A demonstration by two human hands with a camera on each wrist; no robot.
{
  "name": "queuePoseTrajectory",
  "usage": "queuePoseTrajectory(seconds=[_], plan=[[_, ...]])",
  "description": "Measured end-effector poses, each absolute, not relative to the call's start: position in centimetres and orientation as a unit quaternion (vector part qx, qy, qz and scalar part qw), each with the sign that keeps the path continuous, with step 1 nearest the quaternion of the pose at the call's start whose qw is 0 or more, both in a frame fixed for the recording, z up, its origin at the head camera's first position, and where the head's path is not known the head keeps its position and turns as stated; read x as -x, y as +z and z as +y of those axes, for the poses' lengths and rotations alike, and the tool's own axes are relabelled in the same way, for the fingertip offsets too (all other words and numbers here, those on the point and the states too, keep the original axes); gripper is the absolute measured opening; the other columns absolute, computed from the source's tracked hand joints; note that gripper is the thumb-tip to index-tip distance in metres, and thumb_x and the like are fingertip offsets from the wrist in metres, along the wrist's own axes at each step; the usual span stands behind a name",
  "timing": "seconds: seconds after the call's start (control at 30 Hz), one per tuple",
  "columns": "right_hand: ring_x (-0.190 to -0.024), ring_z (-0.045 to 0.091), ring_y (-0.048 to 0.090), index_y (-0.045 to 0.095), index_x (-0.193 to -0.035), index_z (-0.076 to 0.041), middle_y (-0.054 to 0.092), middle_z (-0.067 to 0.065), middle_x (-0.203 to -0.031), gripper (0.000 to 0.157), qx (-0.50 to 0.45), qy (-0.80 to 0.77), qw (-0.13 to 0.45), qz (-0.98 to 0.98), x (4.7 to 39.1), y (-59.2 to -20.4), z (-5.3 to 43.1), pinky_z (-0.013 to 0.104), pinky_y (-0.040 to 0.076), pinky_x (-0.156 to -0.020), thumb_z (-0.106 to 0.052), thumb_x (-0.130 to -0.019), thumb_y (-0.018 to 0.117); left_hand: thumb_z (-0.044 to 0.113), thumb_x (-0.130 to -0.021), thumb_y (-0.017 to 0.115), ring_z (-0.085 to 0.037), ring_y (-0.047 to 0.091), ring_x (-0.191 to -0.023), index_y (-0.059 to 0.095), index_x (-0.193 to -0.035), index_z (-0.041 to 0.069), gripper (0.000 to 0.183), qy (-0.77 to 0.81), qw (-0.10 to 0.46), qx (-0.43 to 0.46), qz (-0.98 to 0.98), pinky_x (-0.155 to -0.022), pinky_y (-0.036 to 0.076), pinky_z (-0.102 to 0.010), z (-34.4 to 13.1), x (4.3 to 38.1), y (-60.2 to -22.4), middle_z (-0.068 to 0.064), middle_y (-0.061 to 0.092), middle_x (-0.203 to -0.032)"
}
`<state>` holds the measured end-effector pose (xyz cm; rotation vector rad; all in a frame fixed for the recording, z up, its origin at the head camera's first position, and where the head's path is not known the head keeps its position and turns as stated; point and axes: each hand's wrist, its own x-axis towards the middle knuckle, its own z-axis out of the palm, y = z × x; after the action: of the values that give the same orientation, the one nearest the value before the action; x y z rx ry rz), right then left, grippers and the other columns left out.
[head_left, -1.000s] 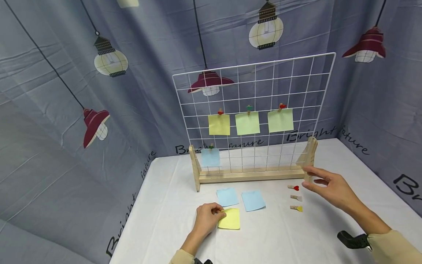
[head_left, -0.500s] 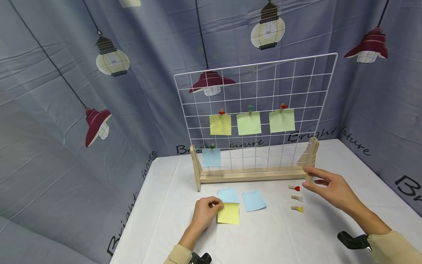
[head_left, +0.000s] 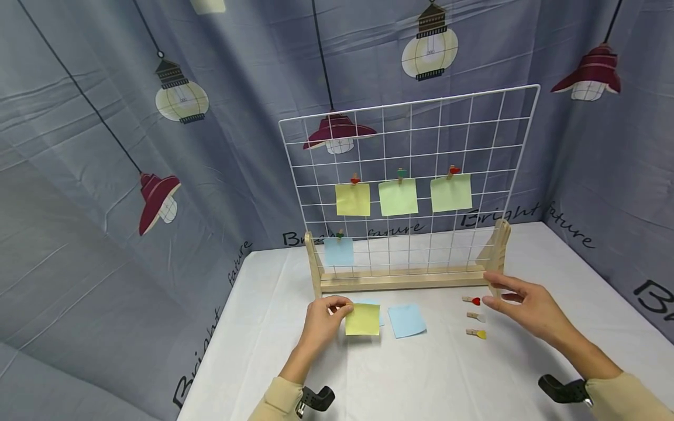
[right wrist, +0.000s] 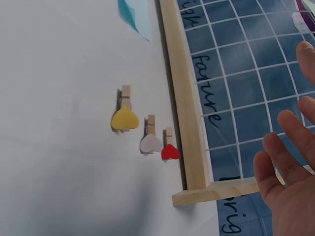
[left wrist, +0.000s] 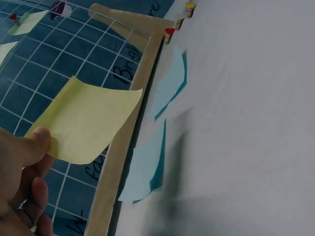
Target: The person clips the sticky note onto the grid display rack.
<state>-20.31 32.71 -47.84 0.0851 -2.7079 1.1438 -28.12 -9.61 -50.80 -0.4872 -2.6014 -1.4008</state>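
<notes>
My left hand [head_left: 323, 323] pinches a yellow sticky note [head_left: 363, 320] by its left edge, thumb in front. The note is lifted off the table and overlaps one blue sticky note [head_left: 377, 309] in the head view. A second blue sticky note [head_left: 407, 321] lies on the table to the right. Near the right foot of the rack, my right hand [head_left: 534, 306] hovers with relaxed, parted fingers and holds nothing. Left of it lie three small wooden clothespins with hearts: a red one [head_left: 472, 300], a white one [head_left: 476, 317] and a yellow one [head_left: 476, 334].
A white wire grid [head_left: 421, 131] stands in a wooden base [head_left: 402, 282] at the back of the table. Clothespins hold a yellow note [head_left: 353, 200], two green notes [head_left: 398, 197] and, lower left, a blue note [head_left: 339, 252] on it. Patterned curtains [head_left: 237, 146] surround the table.
The left hand has raised the yellow note from the table and carried it toward the rack, now partly covering the left blue note. The right hand has barely shifted.
</notes>
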Motion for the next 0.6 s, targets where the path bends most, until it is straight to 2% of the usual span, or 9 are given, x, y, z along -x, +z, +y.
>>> queuePoseTrajectory(seconds=[0.1, 0.17, 0.23, 0.33, 0.4, 0.47, 0.5, 0.53, 0.6], plan=[[-0.122, 0.009, 0.060, 0.056, -0.147, -0.003, 0.057, 0.025, -0.146, 0.066, -0.027, 0.387, 0.100, -0.916, 20.3, -48.2, 32.7, 0.004, 0.045, -0.082, -0.037, -0.094, 0.076, 0.023, -0.091, 0.079, -0.006, 0.057, -0.076, 0.082, -0.090, 0.018, 0.005, -0.466, 0.081, 0.161, -0.866, -0.070, 0.046, -0.023, -9.8, 28.5, -50.0, 0.009, 0.075, -0.085], [-0.114, -0.015, 0.050, 0.057, -0.145, -0.003, 0.060, 0.025, -0.144, 0.064, -0.029, 0.388, 0.107, -0.915, 20.4, -48.4, 32.7, 0.004, 0.046, -0.082, -0.036, -0.094, 0.077, 0.024, -0.092, 0.079, -0.006, 0.057, -0.076, 0.082, -0.091, 0.020, 0.005, -0.465, 0.087, 0.160, -0.866, -0.070, 0.046, -0.023, -9.9, 28.8, -49.3, 0.008, 0.075, -0.085], [-0.108, -0.028, 0.037, 0.058, -0.145, -0.003, 0.061, 0.025, -0.143, 0.064, -0.032, 0.389, 0.109, -0.914, 20.4, -48.5, 32.7, 0.004, 0.046, -0.083, -0.035, -0.093, 0.078, 0.024, -0.093, 0.078, -0.007, 0.058, -0.078, 0.082, -0.092, 0.021, 0.005, -0.466, 0.094, 0.163, -0.864, -0.072, 0.047, -0.024, -9.9, 29.1, -48.5, 0.008, 0.075, -0.087], [-0.114, -0.013, 0.052, 0.057, -0.145, -0.002, 0.061, 0.026, -0.142, 0.064, -0.028, 0.386, 0.107, -0.916, 20.4, -48.6, 32.5, 0.004, 0.046, -0.083, -0.035, -0.094, 0.077, 0.024, -0.093, 0.078, -0.010, 0.059, -0.078, 0.082, -0.094, 0.021, 0.005, -0.472, 0.106, 0.164, -0.859, -0.069, 0.047, -0.025, -9.9, 29.6, -47.1, 0.006, 0.076, -0.089], [-0.120, 0.011, 0.062, 0.056, -0.146, -0.002, 0.061, 0.026, -0.142, 0.066, -0.024, 0.385, 0.098, -0.918, 20.4, -48.6, 32.4, 0.005, 0.046, -0.082, -0.036, -0.094, 0.077, 0.023, -0.093, 0.078, -0.012, 0.058, -0.078, 0.082, -0.094, 0.022, 0.004, -0.478, 0.112, 0.163, -0.856, -0.067, 0.046, -0.025, -9.9, 29.8, -46.4, 0.006, 0.076, -0.089], [-0.121, 0.036, 0.063, 0.056, -0.146, -0.001, 0.061, 0.026, -0.141, 0.066, -0.021, 0.384, 0.092, -0.918, 20.3, -48.7, 32.4, 0.005, 0.046, -0.081, -0.037, -0.094, 0.077, 0.023, -0.092, 0.078, -0.014, 0.057, -0.077, 0.082, -0.094, 0.022, 0.004, -0.484, 0.118, 0.160, -0.852, -0.065, 0.045, -0.025, -9.9, 30.0, -45.8, 0.006, 0.076, -0.089], [-0.121, 0.041, 0.062, 0.056, -0.145, -0.001, 0.062, 0.026, -0.140, 0.066, -0.021, 0.386, 0.091, -0.918, 20.3, -48.8, 32.3, 0.005, 0.046, -0.081, -0.037, -0.094, 0.077, 0.023, -0.092, 0.078, -0.014, 0.057, -0.077, 0.082, -0.094, 0.021, 0.004, -0.486, 0.120, 0.161, -0.851, -0.064, 0.044, -0.025, -9.9, 30.1, -45.6, 0.005, 0.075, -0.088], [-0.121, 0.041, 0.062, 0.056, -0.145, -0.001, 0.062, 0.026, -0.140, 0.066, -0.021, 0.385, 0.090, -0.918, 20.3, -48.9, 32.3, 0.006, 0.047, -0.081, -0.038, -0.094, 0.077, 0.023, -0.092, 0.078, -0.014, 0.057, -0.077, 0.082, -0.095, 0.021, 0.004, -0.487, 0.122, 0.161, -0.850, -0.064, 0.044, -0.025, -9.8, 30.2, -45.5, 0.005, 0.076, -0.088], [-0.117, 0.023, 0.066, 0.059, -0.142, -0.002, 0.065, 0.025, -0.137, 0.063, -0.019, 0.384, 0.095, -0.918, 20.3, -49.2, 32.3, 0.008, 0.049, -0.081, -0.037, -0.094, 0.077, 0.022, -0.092, 0.079, -0.015, 0.056, -0.075, 0.082, -0.095, 0.021, 0.005, -0.489, 0.125, 0.162, -0.848, -0.063, 0.043, -0.024, -9.8, 30.3, -45.2, 0.004, 0.075, -0.087]])
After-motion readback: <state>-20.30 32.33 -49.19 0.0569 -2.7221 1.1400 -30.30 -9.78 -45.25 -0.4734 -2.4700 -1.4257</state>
